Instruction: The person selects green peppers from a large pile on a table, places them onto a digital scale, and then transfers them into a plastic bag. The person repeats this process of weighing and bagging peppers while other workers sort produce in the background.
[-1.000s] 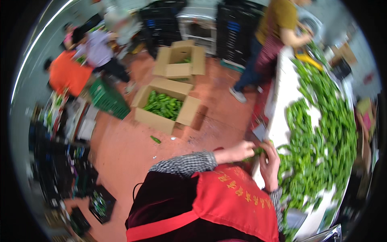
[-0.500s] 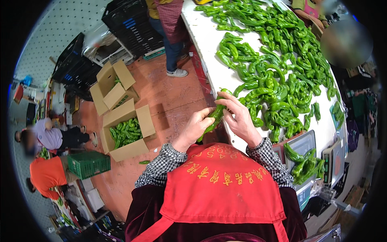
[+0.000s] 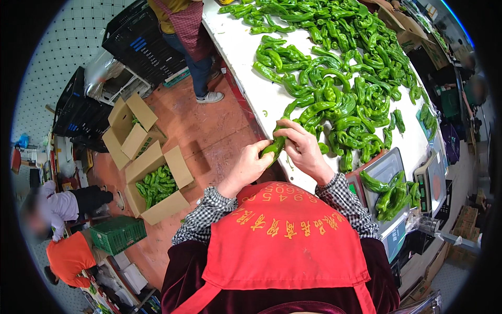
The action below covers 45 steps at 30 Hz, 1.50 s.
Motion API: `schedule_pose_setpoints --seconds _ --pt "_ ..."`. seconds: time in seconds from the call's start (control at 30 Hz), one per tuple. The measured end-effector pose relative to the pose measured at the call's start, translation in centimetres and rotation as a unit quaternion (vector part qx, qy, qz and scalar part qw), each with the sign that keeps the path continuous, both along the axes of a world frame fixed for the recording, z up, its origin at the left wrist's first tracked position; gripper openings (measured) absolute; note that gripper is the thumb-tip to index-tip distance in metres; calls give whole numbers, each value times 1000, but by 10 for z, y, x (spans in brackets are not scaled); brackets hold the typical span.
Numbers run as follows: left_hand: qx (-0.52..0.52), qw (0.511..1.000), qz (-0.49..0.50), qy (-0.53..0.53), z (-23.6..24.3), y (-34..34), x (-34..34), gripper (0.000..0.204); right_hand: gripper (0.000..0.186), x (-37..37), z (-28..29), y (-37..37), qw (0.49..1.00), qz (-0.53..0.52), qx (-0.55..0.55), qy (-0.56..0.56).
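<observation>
A long green pepper (image 3: 273,148) is held between my two hands, just off the near edge of the white table (image 3: 238,49). My left hand (image 3: 249,166) closes around its lower end with thumb and fingers. At its upper end my right hand (image 3: 304,148) pinches it with bent fingers, which partly hide the tip. A broad spread of green peppers (image 3: 334,99) lies on the table beyond my right hand. Several more peppers (image 3: 392,196) rest on a scale's grey tray (image 3: 389,159) to the right of my right forearm.
An open carton (image 3: 151,183) of peppers stands on the red floor at left, with another open carton (image 3: 128,131) behind it. A green crate (image 3: 117,234), black crates (image 3: 141,42) and several people are around. A second scale (image 3: 431,180) sits at the table's right.
The view has shifted, so the table and peppers sit further left. Both hands stay on the pepper, and small green bits now show on the table by my right hand.
</observation>
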<state>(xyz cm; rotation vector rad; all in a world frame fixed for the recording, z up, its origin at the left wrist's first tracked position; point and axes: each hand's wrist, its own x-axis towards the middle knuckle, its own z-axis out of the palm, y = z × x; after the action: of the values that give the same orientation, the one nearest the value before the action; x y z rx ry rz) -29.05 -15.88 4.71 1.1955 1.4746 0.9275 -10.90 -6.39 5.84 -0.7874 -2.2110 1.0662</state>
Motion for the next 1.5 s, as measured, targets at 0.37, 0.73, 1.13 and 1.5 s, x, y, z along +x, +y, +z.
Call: schedule_pose_setpoints --seconds 0.37,0.73,1.13,1.5 --pt "21 998 -26 45 -2 17 2 40 25 12 -6 8 1000 -16 -15 -13" --pt "22 997 -41 54 -8 29 6 41 24 16 -8 7 996 -30 -79 19" --pt "20 996 -52 71 -4 35 11 43 28 21 -23 6 992 -49 -98 65" --pt "63 991 -51 107 -10 35 16 43 25 22 -28 4 991 -65 -95 62"
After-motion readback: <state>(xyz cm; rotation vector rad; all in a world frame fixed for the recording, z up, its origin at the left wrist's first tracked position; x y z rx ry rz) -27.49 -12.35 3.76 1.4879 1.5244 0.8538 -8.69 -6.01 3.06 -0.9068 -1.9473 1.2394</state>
